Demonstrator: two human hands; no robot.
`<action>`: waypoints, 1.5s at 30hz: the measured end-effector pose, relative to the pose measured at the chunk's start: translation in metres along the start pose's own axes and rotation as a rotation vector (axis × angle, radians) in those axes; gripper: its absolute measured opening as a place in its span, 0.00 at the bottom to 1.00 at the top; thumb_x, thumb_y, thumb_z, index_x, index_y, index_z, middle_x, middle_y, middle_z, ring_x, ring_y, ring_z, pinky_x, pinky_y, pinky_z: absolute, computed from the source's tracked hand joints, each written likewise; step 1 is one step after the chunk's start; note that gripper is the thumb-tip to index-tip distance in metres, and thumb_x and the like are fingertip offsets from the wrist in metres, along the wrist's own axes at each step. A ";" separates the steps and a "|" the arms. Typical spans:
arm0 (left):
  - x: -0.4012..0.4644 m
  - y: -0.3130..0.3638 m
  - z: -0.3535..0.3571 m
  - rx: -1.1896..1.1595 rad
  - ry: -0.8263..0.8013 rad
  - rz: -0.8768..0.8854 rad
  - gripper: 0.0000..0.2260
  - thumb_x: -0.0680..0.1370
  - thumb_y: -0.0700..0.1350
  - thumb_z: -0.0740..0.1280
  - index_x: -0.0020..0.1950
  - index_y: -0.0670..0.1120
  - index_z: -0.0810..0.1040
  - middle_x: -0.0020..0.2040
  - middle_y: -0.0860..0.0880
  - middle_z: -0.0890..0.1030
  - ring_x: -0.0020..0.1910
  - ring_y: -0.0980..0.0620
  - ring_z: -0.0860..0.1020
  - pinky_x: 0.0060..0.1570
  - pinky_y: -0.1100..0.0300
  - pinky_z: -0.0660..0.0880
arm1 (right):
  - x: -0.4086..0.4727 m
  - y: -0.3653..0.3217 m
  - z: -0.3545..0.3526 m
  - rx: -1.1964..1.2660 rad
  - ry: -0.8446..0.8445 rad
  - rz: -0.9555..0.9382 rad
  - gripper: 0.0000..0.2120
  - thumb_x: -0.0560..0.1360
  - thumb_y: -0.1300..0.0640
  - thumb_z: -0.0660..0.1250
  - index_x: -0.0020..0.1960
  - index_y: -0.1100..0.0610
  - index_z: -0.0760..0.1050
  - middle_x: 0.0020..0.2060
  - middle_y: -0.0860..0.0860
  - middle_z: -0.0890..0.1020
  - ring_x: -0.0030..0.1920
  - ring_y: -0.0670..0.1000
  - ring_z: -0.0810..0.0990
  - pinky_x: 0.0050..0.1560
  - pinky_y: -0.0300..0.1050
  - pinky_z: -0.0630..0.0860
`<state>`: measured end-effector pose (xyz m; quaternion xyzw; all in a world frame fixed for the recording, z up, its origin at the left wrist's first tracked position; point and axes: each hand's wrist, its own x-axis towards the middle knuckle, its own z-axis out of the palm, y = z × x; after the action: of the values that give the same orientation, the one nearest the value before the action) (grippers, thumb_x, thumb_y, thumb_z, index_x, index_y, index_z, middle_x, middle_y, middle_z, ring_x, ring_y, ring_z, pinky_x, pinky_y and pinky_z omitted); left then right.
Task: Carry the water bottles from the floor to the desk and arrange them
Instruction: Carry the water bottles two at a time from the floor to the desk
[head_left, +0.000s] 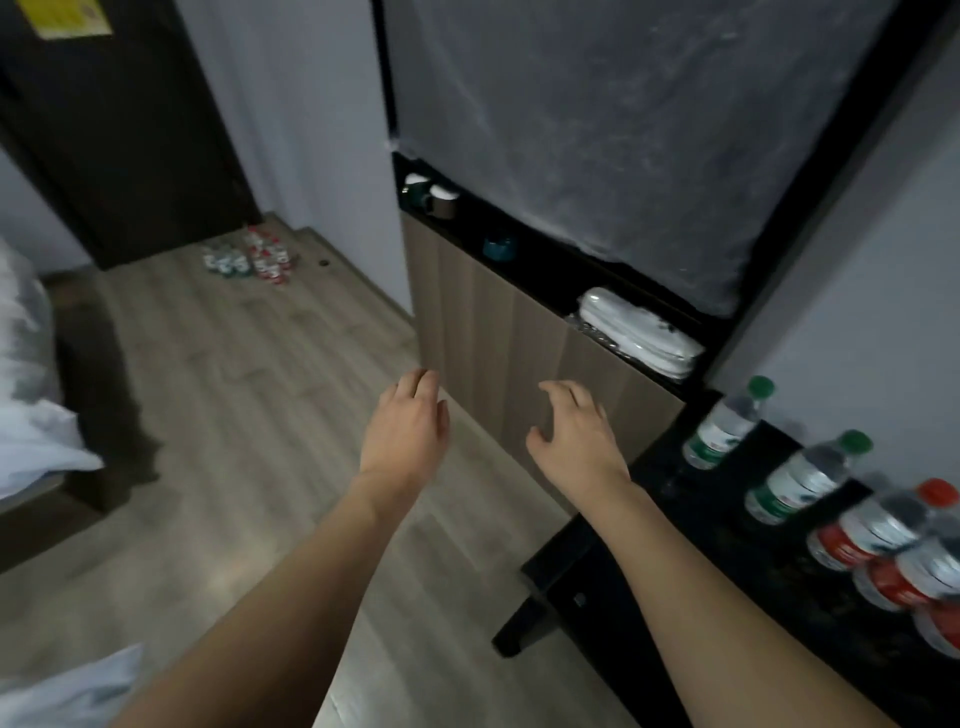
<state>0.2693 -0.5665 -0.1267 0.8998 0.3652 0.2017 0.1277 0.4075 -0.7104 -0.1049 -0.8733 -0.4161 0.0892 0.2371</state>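
Plastic bottles (249, 257) wait on the floor (249, 364) by the dark door (119, 130); others (810, 478) already line the desk (675, 478). My left hand (410, 426) and right hand (576, 431) hang empty, fingers loosely spread. I'd walk over, crouch, and grip one bottle per hand around its middle.

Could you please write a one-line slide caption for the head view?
Both hands, left and right, empty; bottles on the desk, more on the floor.
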 end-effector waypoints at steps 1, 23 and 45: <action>-0.003 -0.017 -0.006 0.000 0.011 -0.030 0.18 0.81 0.43 0.61 0.70 0.39 0.70 0.68 0.41 0.73 0.63 0.39 0.72 0.64 0.49 0.68 | 0.004 -0.014 0.009 0.002 -0.021 -0.027 0.27 0.76 0.55 0.64 0.74 0.53 0.62 0.71 0.49 0.65 0.67 0.54 0.66 0.66 0.50 0.68; -0.058 -0.204 -0.074 0.103 0.177 -0.473 0.18 0.79 0.42 0.65 0.68 0.39 0.72 0.64 0.41 0.76 0.59 0.40 0.75 0.58 0.49 0.73 | 0.067 -0.189 0.129 -0.036 -0.299 -0.425 0.27 0.74 0.56 0.66 0.71 0.59 0.66 0.69 0.56 0.68 0.70 0.57 0.66 0.70 0.45 0.59; 0.085 -0.335 -0.086 0.261 0.124 -0.443 0.16 0.80 0.46 0.63 0.65 0.40 0.73 0.63 0.41 0.76 0.57 0.40 0.75 0.58 0.51 0.71 | 0.232 -0.294 0.191 -0.029 -0.399 -0.452 0.27 0.75 0.56 0.64 0.73 0.58 0.64 0.70 0.56 0.69 0.69 0.58 0.68 0.69 0.46 0.64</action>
<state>0.0824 -0.2643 -0.1539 0.7925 0.5836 0.1747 0.0290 0.2870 -0.3078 -0.1181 -0.7269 -0.6397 0.1981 0.1521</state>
